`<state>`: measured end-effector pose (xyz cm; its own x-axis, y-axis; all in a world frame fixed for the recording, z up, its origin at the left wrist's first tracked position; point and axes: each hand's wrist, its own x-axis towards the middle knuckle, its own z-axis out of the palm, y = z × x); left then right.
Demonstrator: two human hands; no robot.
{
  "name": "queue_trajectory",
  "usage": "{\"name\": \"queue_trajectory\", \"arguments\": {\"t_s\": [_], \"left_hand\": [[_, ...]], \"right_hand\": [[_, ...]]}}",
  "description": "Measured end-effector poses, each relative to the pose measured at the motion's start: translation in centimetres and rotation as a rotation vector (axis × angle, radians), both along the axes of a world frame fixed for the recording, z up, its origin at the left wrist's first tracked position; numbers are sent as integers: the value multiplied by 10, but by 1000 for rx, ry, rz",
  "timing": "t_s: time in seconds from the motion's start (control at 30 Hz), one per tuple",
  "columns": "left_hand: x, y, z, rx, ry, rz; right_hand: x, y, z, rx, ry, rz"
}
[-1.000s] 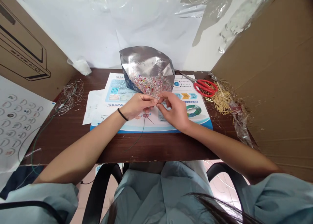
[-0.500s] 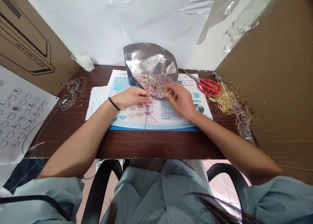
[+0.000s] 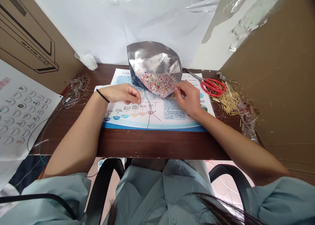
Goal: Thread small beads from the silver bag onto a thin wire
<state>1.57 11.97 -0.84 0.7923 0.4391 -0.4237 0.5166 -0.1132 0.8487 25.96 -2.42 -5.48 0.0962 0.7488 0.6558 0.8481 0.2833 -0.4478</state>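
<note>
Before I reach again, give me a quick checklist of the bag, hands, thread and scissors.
1. Bag open, beads showing: ok.
2. Right hand at the bag's lower right edge: ok.
3. Right fingertips holding a bead: cannot tell, too small.
4. Dark thread away from the scissors: ok.
5. Scissors away from both hands: ok.
6. Scissors clear of the gold sticks: not ok, handles overlap the pile.

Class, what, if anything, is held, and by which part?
The right hand is at the lower right rim of the bag; whether it grips is unclear. Nothing shows in the left hand.
</note>
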Motion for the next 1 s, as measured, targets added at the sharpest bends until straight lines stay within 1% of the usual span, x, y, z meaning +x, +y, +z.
{"name": "queue_trajectory", "arguments": {"t_s": [0.03,0.1,0.2,0.33,0.47,0.73,0.83,0.93,1.0], "left_hand": [[-1,1,1,13,0,-65],[-3,0,5,49,43,-155],[-3,-3,13,88,157,-205],[-1,-7,17,94,195,-196],[-1,-7,16,88,193,-187],[-2,-7,16,94,177,-168],[0,-11,17,83,148,-130],[7,-19,16,67,72,-74],[14,-27,14,67,24,-74]], "right_hand": [[1,1,-1,3,1,0],[1,3,-3,17,2,-1],[2,5,-6,57,5,22],[2,6,-8,69,-7,29],[2,6,-9,77,-2,35],[2,6,-10,44,28,33],[2,6,-6,65,73,12],[-3,0,1,131,157,-19],[-13,-7,4,145,171,13]]}}
